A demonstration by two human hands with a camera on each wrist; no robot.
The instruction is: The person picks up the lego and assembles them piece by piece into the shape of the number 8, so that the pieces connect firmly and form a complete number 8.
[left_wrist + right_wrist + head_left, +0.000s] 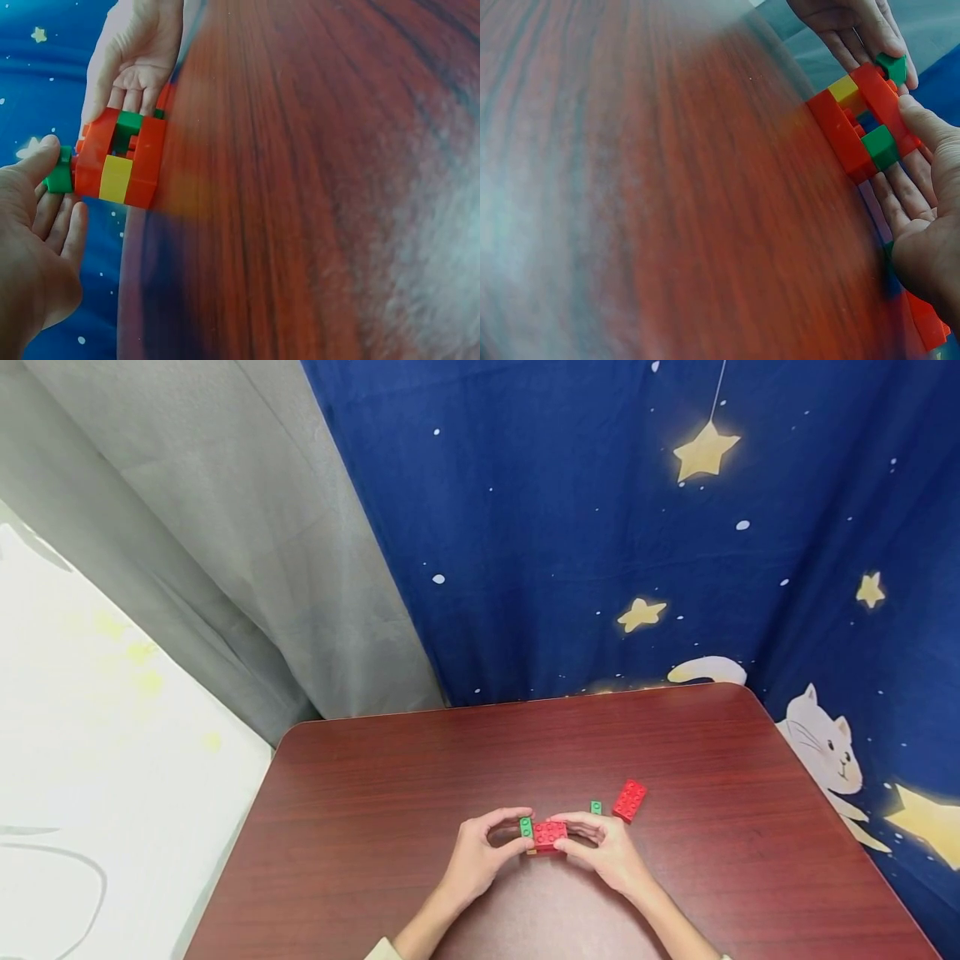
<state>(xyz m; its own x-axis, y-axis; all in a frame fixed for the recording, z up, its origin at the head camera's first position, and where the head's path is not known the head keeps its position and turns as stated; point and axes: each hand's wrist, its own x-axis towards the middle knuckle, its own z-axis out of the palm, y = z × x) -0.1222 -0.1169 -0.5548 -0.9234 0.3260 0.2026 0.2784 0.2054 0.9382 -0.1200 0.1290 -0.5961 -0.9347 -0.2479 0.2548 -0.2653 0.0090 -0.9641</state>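
Observation:
My left hand pinches a small green brick between thumb and fingers, over the left end of a red brick with studs on top. That red brick is the upper layer of a small stack. In the left wrist view, a yellow brick and another green brick stand as uprights between it and a lower red brick, with a gap in the middle. From the right, my right hand grips the stack, thumb on the near side and fingers on the far side.
A loose red brick lies on the brown table beyond my right hand, with a small green brick to its left. Blue star-patterned curtain and grey curtain hang behind the table's far edge.

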